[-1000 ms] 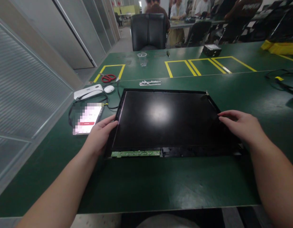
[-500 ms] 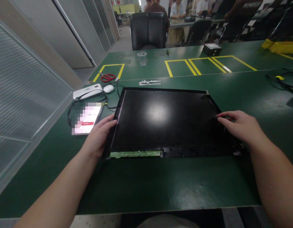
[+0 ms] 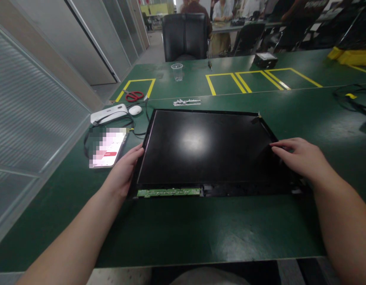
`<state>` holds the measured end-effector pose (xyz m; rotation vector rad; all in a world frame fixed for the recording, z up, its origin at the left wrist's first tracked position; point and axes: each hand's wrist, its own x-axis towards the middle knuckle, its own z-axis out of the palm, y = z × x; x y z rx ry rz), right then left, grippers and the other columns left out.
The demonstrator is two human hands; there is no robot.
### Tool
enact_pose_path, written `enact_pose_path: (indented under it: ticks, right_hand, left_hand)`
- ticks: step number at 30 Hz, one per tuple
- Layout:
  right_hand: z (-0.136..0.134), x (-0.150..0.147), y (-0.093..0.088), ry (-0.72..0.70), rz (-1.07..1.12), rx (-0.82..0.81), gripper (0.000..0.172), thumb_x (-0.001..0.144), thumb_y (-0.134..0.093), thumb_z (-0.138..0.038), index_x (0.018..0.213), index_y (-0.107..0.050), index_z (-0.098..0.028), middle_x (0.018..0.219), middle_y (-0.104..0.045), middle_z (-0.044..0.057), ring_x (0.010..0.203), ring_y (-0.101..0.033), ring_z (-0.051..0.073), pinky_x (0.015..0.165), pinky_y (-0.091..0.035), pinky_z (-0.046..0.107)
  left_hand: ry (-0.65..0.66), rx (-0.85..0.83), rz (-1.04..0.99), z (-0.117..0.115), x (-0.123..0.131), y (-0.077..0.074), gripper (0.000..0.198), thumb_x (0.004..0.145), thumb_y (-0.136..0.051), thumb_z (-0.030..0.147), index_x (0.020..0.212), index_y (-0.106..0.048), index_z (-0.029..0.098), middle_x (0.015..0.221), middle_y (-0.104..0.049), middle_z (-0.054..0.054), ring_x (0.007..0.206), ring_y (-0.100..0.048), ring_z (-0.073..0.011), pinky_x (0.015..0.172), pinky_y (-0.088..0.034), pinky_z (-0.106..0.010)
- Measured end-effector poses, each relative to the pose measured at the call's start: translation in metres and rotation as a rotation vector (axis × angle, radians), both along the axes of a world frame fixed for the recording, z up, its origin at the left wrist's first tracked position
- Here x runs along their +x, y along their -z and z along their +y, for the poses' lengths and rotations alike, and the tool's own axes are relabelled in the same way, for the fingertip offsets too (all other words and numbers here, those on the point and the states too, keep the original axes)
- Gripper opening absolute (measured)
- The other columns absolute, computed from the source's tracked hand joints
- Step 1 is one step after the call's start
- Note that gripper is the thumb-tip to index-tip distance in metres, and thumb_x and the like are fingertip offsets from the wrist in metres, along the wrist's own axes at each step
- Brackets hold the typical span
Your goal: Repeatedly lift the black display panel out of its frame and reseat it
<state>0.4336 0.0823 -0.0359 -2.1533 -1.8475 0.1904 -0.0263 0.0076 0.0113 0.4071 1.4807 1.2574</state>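
Phone (image 3: 107, 149), screen blurred out, lies at nine o'clock beside the left hand (image 3: 122, 172), fingers together gripping the display panel's (image 3: 205, 146) left edge. Panel lies flat, centre table (image 3: 200, 229). Right hand (image 3: 303, 158), fingers loosely spread, hides its right edge.

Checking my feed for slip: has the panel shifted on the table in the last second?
No. The panel keeps its gap to the phone; small offsets match camera motion.
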Motion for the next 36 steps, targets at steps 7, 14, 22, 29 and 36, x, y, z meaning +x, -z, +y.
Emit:
enact_pose_path:
  ticks: [7, 14, 22, 29, 36]
  right_hand:
    - [-0.001, -0.001, -0.002, 0.000, 0.018, -0.015, 0.042, 0.080, -0.060, -0.052, 0.100, -0.087, -0.027, 0.117, -0.076, 0.012, 0.101, -0.072, 0.031, 0.096, -0.057, 0.048]
    - [-0.001, -0.001, -0.003, 0.005, -0.005, -0.037, 0.038, 0.081, -0.062, -0.051, 0.100, -0.086, -0.027, 0.115, -0.074, 0.012, 0.091, -0.071, 0.028, 0.094, -0.058, 0.048]
    - [-0.002, -0.006, -0.006, 0.008, -0.003, -0.052, 0.041, 0.082, -0.060, -0.050, 0.102, -0.086, -0.026, 0.118, -0.074, 0.013, 0.105, -0.072, 0.032, 0.101, -0.057, 0.049]
    - [-0.001, 0.001, 0.003, -0.020, -0.005, 0.017, 0.037, 0.081, -0.062, -0.051, 0.096, -0.085, -0.028, 0.110, -0.074, 0.011, 0.093, -0.071, 0.029, 0.092, -0.058, 0.047]
    - [-0.002, -0.004, -0.005, 0.005, 0.008, -0.044, 0.038, 0.081, -0.062, -0.050, 0.100, -0.086, -0.027, 0.115, -0.074, 0.012, 0.094, -0.071, 0.028, 0.093, -0.058, 0.046]
  left_hand:
    - [0.122, 0.037, -0.008, 0.000, -0.005, 0.009, 0.076, 0.083, -0.083, 0.015, 0.154, -0.058, 0.019, 0.097, -0.085, -0.007, 0.066, -0.081, -0.0236, 0.055, -0.066, -0.030]
    - [0.118, 0.035, 0.123, -0.002, -0.010, 0.011, 0.107, 0.072, -0.091, 0.013, 0.166, -0.044, 0.029, 0.092, -0.083, -0.002, 0.054, -0.074, -0.0190, 0.044, -0.056, -0.024]
    - [0.167, 0.006, 0.162, -0.002, -0.007, 0.005, 0.075, 0.074, -0.091, 0.020, 0.144, -0.065, 0.020, 0.102, -0.085, -0.009, 0.078, -0.082, -0.0264, 0.053, -0.060, -0.026]
    - [0.186, 0.041, 0.218, -0.005, -0.008, 0.005, 0.049, 0.073, -0.093, 0.027, 0.120, -0.080, 0.020, 0.095, -0.085, -0.009, 0.088, -0.084, -0.0318, 0.062, -0.066, -0.032]
    - [0.179, 0.132, 0.222, -0.009, -0.004, 0.000, 0.037, 0.062, -0.096, 0.022, 0.098, -0.085, 0.022, 0.099, -0.087, -0.007, 0.097, -0.083, -0.0347, 0.062, -0.065, -0.031]
